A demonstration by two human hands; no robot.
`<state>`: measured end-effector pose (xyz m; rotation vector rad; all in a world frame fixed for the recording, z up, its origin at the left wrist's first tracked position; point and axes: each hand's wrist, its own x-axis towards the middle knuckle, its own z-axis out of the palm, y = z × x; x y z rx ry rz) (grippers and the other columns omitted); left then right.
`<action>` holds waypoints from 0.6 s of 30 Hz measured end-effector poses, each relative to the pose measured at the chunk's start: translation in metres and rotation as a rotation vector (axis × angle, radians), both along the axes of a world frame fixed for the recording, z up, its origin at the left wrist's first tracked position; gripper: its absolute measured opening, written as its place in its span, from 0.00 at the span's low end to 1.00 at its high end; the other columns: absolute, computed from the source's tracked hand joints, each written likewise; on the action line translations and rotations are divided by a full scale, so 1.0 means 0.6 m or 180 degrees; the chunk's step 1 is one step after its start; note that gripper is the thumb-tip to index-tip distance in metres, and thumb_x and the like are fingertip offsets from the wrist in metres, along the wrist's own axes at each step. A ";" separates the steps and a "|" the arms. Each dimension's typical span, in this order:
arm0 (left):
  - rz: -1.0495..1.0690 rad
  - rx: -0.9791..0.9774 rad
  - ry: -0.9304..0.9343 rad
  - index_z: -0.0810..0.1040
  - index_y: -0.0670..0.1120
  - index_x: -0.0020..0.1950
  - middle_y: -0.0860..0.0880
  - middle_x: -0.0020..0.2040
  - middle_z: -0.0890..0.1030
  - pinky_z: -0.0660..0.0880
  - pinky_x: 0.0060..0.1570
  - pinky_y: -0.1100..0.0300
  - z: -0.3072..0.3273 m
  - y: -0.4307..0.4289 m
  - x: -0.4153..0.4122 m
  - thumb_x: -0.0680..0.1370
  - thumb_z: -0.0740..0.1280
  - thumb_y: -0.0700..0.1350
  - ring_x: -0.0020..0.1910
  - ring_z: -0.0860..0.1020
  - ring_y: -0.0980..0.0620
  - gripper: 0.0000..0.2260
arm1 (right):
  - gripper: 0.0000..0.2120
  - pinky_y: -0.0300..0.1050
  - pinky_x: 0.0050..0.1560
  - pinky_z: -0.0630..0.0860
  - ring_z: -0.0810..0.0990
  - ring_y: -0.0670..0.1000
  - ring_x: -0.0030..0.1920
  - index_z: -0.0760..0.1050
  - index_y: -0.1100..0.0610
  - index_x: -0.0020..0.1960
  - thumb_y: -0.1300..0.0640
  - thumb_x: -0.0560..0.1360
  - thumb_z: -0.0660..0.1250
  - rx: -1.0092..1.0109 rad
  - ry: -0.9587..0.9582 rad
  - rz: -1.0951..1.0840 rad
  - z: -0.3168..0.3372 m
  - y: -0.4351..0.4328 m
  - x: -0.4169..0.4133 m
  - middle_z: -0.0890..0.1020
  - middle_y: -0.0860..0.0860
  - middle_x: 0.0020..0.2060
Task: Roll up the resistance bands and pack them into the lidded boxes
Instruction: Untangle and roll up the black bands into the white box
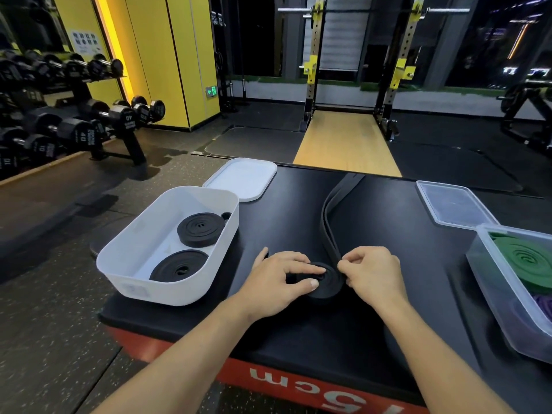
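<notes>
So the black band (324,282) is about half rolled, sitting as a flat coil on the near part of the black-topped platform (298,339), right in the middle between the two boxes. The loose tail runs away from the coil toward the far edge of the platform. The left hand (279,283) is over the coil with fingers across the top and thumb on the near side, gripping it. The right hand (370,273) is curled up tight, pinching the band right where the tail meets the coil.

Off to the left there's the white box (167,291), open, with two rolled black bands (200,230) lying flat inside it, one behind the other. Its white lid (242,179) is just behind it on the platform. On the right edge is the clear box (490,279), also open, holding a rolled green band (528,261) and a purple band (543,306) nearer the camera. The clear lid (451,204) lies just behind that box.

Dumbbell rack (74,124) on the left, squat rack (358,64) in the back.
</notes>
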<state>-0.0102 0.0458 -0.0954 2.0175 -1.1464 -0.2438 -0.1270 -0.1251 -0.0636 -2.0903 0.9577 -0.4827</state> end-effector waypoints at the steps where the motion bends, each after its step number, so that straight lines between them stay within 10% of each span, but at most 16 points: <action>1: -0.0005 0.0004 0.0003 0.83 0.66 0.62 0.64 0.62 0.79 0.40 0.80 0.43 -0.001 0.000 0.000 0.80 0.71 0.56 0.69 0.70 0.68 0.11 | 0.06 0.51 0.46 0.84 0.85 0.51 0.39 0.84 0.48 0.37 0.57 0.71 0.74 -0.0018 0.0029 0.0052 0.001 0.001 0.004 0.85 0.45 0.31; 18: -0.0014 0.0085 -0.0063 0.82 0.67 0.64 0.65 0.64 0.78 0.38 0.80 0.45 -0.004 0.002 0.000 0.82 0.68 0.55 0.71 0.66 0.69 0.12 | 0.08 0.33 0.39 0.71 0.79 0.41 0.44 0.86 0.49 0.47 0.59 0.78 0.70 0.0053 0.0145 0.0352 -0.007 -0.005 0.017 0.82 0.38 0.39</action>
